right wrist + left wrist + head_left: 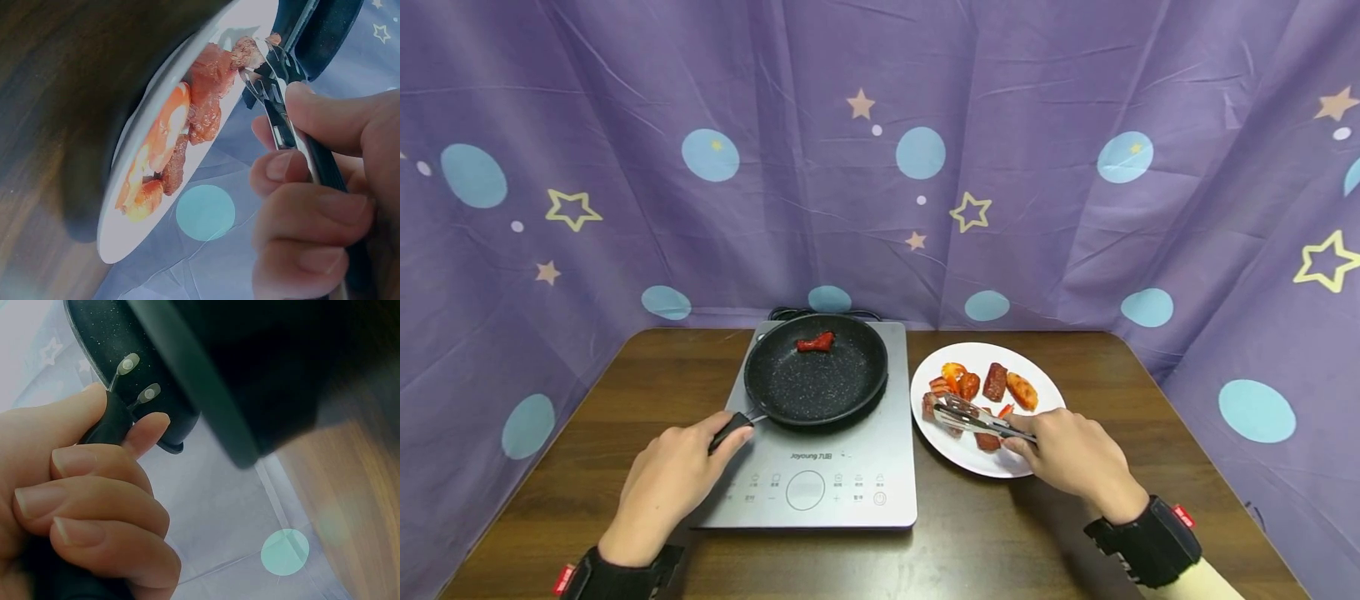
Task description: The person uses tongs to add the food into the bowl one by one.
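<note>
On the cooker [897, 433], pan [816, 387] holds one red piece [816, 342] toward its far side; left hand [672, 471] curls fingers round its handle [728, 432]. Plate [981, 354] of food [1022, 391] sits on table [1000, 542], right of cooker. Right hand [1071, 454] grips tongs [988, 426], fingers wrapped round, which reach over meat [929, 406]; contact unclear.

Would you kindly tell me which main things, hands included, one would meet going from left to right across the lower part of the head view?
Left hand → black frying pan → white plate → right hand.
</note>
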`<state>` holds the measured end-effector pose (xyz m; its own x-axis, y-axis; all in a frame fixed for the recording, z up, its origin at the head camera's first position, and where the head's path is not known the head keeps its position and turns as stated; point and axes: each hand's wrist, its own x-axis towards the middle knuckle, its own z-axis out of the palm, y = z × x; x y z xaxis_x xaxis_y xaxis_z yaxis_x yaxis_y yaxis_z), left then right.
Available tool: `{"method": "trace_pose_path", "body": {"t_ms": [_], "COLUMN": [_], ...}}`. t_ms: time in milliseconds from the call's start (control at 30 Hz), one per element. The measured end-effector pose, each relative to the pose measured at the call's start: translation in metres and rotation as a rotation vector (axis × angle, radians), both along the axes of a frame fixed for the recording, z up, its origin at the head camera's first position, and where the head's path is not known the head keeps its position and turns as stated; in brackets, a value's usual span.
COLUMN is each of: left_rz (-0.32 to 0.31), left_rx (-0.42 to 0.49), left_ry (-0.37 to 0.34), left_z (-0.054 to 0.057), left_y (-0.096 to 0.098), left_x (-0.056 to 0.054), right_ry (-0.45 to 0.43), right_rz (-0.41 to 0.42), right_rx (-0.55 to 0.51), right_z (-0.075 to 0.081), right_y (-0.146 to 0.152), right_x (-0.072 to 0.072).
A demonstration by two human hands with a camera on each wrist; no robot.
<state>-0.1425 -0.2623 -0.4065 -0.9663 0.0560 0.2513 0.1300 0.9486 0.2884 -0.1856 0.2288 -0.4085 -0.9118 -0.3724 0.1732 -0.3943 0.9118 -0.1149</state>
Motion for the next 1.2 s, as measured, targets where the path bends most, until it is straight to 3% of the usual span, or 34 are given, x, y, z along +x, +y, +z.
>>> {"method": "trace_pose_path", "body": {"t_ms": [267, 500, 867, 1200], "left_rz": [-0.001, 0.006, 0.014, 0.009], "left_rx": [0.000, 0.000, -0.001, -0.001], "left_ry": [0.005, -0.012, -0.026, -0.004], "left_z": [0.001, 0.002, 0.001, 0.001], "left_y": [0.001, 0.001, 0.001, 0.001], "left_x": [0.000, 0.001, 0.001, 0.001], "right_ry": [0.042, 0.105, 0.182, 0.185], "right_rz": [0.010, 0.039, 0.184, 0.255], "right_rx": [-0.037, -0.045, -0.034, 0.046], "right_z": [0.011, 0.033, 0.071, 0.066], "right_y": [0.001, -0.012, -0.080, -0.140], "right_x": [-0.001, -0.007, -0.033, -0.063]}}
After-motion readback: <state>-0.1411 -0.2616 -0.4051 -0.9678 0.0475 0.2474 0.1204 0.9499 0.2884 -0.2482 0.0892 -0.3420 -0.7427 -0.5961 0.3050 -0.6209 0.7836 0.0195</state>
